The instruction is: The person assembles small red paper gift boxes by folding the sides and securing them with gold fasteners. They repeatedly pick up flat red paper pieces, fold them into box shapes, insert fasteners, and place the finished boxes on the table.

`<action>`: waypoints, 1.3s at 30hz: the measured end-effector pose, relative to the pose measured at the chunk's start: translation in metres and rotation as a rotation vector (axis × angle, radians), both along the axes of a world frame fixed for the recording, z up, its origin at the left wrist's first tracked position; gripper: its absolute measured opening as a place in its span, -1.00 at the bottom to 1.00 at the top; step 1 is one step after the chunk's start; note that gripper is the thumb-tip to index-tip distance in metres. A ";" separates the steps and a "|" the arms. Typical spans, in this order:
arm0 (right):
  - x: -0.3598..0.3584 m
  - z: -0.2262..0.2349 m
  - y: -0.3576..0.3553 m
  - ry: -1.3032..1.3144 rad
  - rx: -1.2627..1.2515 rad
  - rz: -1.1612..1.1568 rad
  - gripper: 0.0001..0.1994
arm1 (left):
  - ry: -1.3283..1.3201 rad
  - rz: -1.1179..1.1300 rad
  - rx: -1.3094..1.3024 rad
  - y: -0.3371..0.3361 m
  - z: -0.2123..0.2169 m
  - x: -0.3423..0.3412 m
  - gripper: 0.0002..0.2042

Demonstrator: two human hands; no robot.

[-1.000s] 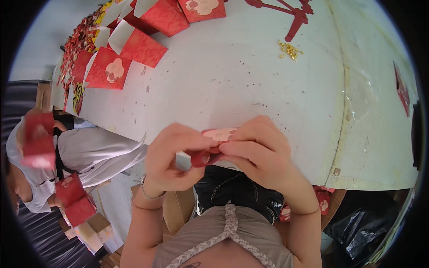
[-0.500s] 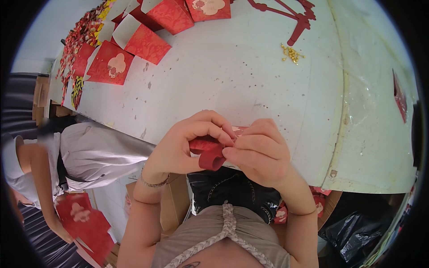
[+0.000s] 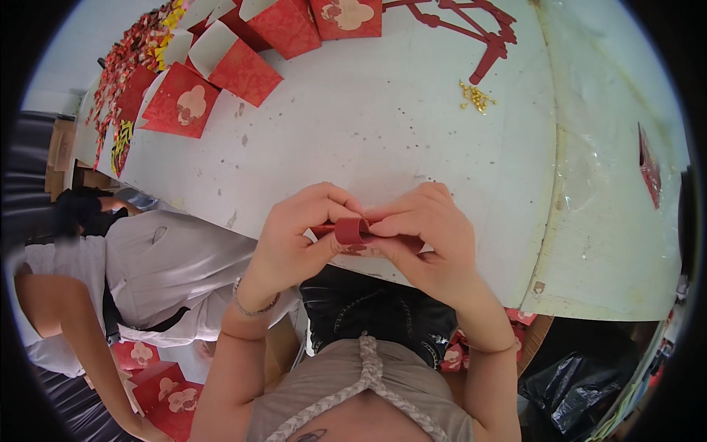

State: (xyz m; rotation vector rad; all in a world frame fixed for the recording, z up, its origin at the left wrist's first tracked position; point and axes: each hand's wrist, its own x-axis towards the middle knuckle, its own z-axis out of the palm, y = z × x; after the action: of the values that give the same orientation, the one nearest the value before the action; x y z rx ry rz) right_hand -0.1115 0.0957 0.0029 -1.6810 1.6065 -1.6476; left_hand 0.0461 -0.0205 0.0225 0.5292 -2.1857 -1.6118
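Both my hands meet at the table's near edge around a small red paper box (image 3: 358,251) with a pale flower-shaped patch on its side. A dark red paper strap (image 3: 351,232) curls in a loop at the box's top. My left hand (image 3: 303,232) closes on the box's left side, thumb in front by the loop. My right hand (image 3: 431,239) grips the right side, its thumb and fingertips pinching beside the loop. The box's far side is hidden behind my fingers.
Open red boxes (image 3: 247,71) stand at the far left beside a heap of wrapped red and yellow pieces (image 3: 140,51). Dark red straps (image 3: 482,33) and gold fasteners (image 3: 477,97) lie at the far right. A co-worker's arm (image 3: 85,346) reaches toward red boxes (image 3: 158,387) at the lower left.
The strap's loop has moved up and now curls over the box top. My right thumb has shifted to its front. The co-worker's arm has moved, and more red boxes show there.
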 end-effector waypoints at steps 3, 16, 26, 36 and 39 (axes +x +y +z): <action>0.001 -0.006 -0.002 -0.224 -0.007 0.091 -0.75 | -0.052 -0.033 0.106 -0.004 0.010 -0.003 -0.88; 0.011 -0.012 0.001 -0.547 0.048 0.030 -0.78 | 0.089 0.066 -0.282 0.007 0.002 -0.010 -0.86; 0.007 0.008 0.006 -0.171 0.121 0.044 -0.79 | 0.240 0.053 -0.586 0.008 -0.016 -0.008 -0.83; -0.061 0.072 0.102 -0.042 0.506 0.137 -0.90 | 0.105 0.478 -0.987 -0.099 0.019 -0.013 -0.54; -0.075 0.108 0.136 0.045 1.163 0.165 -0.85 | -0.531 0.710 -1.530 -0.161 0.017 -0.001 -0.67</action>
State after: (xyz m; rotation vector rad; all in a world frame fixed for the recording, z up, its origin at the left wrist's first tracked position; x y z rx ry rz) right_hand -0.1870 0.2319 0.1104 -1.1284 1.7996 -0.3585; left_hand 0.0448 -0.1813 0.0395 1.0083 -2.3518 0.7058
